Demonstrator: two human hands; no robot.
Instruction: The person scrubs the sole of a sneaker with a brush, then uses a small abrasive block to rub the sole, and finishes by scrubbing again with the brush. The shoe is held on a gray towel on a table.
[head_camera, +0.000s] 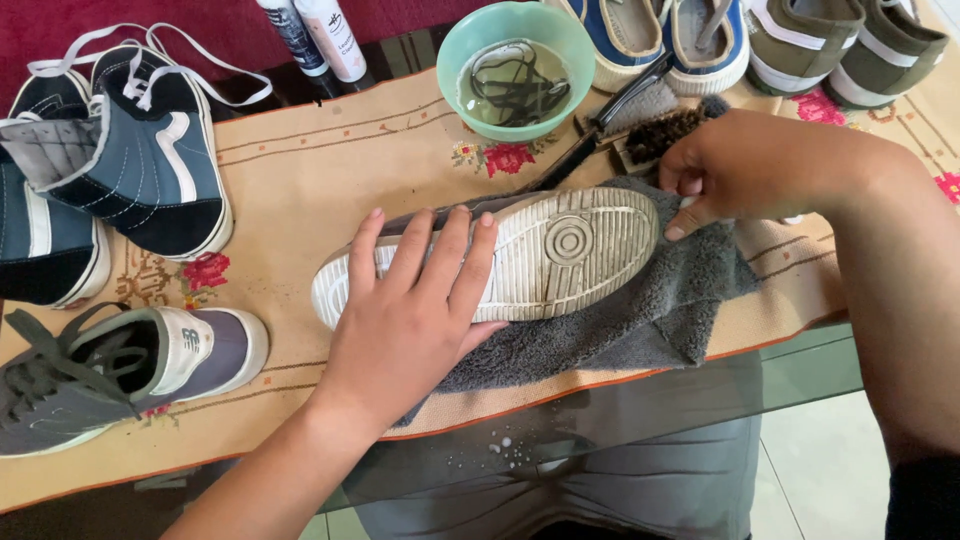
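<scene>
A shoe (560, 250) lies sole up on a grey towel (650, 310) in the middle of the table, its white ribbed sole facing me. My left hand (415, 310) presses flat on the heel half of the sole, fingers spread. My right hand (745, 170) is at the toe end, pinching the edge of the grey towel against the shoe's tip.
A green bowl (452, 50) with water and dark laces stands behind the shoe. Brushes (660, 125) lie beside it. Blue high-top sneakers (130, 160) and a grey sneaker (120, 365) sit left; more shoes (760, 40) line the back right. Two bottles (315, 35) stand at the back.
</scene>
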